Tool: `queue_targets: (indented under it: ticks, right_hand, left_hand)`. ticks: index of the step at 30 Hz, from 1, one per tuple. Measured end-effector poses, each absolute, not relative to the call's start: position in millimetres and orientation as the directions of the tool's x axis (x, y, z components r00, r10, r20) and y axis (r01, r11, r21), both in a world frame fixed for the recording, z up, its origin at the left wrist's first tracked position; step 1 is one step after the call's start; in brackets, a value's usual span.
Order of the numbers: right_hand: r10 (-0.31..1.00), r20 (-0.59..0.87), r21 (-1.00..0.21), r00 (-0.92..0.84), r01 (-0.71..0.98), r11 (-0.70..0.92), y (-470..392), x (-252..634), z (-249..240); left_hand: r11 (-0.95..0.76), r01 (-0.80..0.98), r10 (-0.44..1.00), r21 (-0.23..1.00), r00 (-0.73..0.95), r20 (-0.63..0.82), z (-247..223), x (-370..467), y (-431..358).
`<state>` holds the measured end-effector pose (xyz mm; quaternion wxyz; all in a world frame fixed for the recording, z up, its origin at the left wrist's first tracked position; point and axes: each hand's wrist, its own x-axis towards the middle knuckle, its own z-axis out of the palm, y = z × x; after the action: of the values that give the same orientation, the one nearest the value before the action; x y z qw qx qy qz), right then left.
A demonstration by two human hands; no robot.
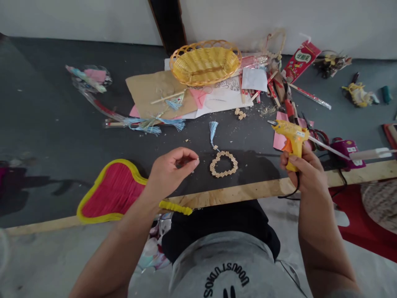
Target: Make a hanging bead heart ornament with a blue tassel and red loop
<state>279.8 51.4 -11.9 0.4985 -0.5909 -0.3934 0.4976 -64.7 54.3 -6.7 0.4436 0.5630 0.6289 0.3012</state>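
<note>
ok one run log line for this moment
left hand: pinching, contents unclear | right hand: holding yellow glue gun | between: beige loop with blue tassel

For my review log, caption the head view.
Right hand gripping a yellow glue gun, left hand near a tasselled ring.

Under dim, diffuse light, you see soft shadows on the tabletop (43,124) right of the beaded ring (213,169) and far left of it; beyond it, the red carton (301,62) shows blurred small print.
</note>
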Motion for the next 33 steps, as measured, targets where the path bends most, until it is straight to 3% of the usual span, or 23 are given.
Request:
queue_targets:
  ticks: [5, 12, 21, 33]
  right_hand:
    - [0.975, -0.213, -0.974, -0.066, -0.07, -0.217, 43, 258, -12]
    - [0.932, -0.111, -0.991, -0.344, -0.034, -0.13, 23, 232, -21]
    - [0.907, -0.026, -0.999, -0.42, -0.007, -0.032, 13, 217, -16]
    - [0.912, -0.07, -0.997, -0.404, 0.043, -0.058, 14, 216, -18]
  left_hand:
    - [0.334, -0.043, 0.943, 0.942, 0.026, -0.333, -14, -45, 47]
    - [0.384, -0.366, 0.907, 0.848, -0.024, -0.42, -20, -28, 45]
    - [0.43, -0.484, 0.873, 0.762, 0.009, -0.487, -14, -17, 45]
    - [0.415, -0.504, 0.884, 0.758, 0.026, -0.467, -21, -13, 44]
